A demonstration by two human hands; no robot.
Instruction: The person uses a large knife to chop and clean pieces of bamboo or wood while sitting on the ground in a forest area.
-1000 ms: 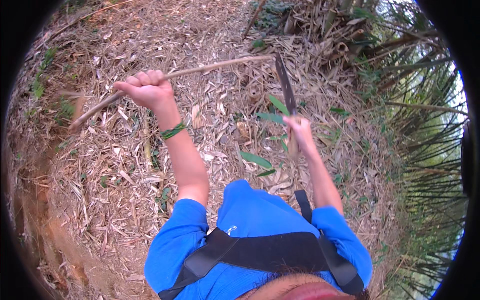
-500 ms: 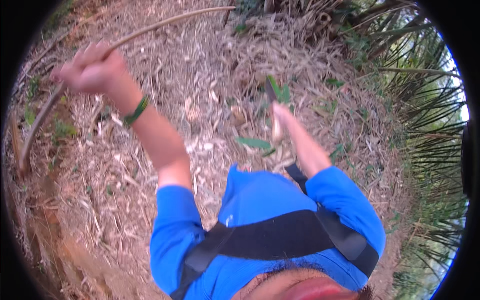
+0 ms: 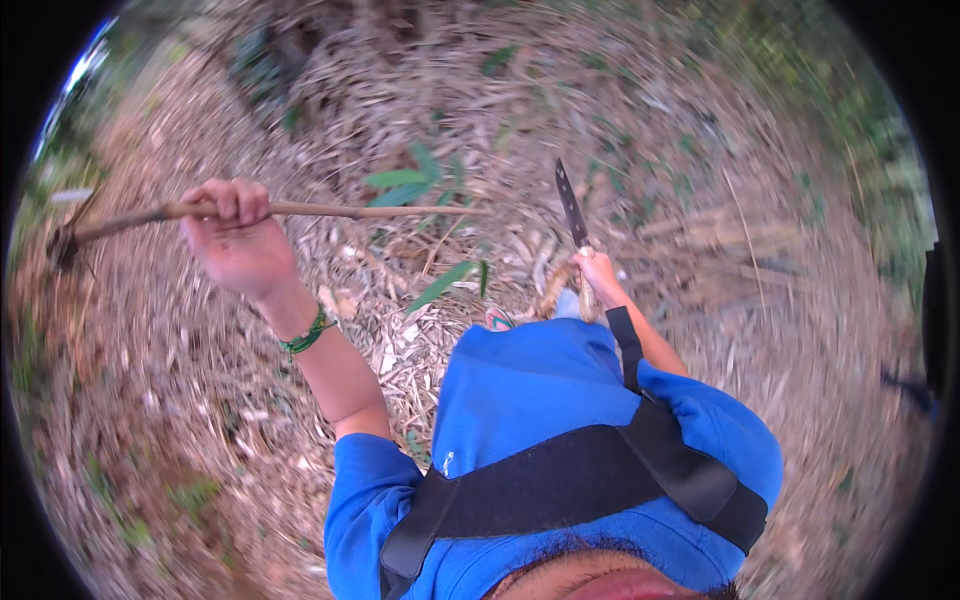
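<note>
My left hand (image 3: 235, 235), raised at the left with a green cord bracelet on its wrist, is closed around a long thin wooden stick (image 3: 350, 210). The stick lies nearly level; its thicker, knobbly end is at the far left and its thin end reaches toward the middle. At the right, close to my body, my right hand (image 3: 597, 272) grips a knife (image 3: 571, 205). Its dark blade has a row of light spots or holes and points away from me. The pale handle shows below my fingers. Blade and stick are apart.
Dry leaves and litter (image 3: 270, 400) cover the ground, blurred toward the rim. Green leafy sprigs (image 3: 405, 185) rise beyond the stick, and a long green leaf (image 3: 440, 287) lies nearer. Part of a sandal (image 3: 498, 318) shows by my shirt. Greenery (image 3: 850, 100) stands at the far right.
My left hand has come down and nearer with the stick, which has swung from a steep slant to nearly level. The knife has moved slightly right and nearer my body. The background has turned.
</note>
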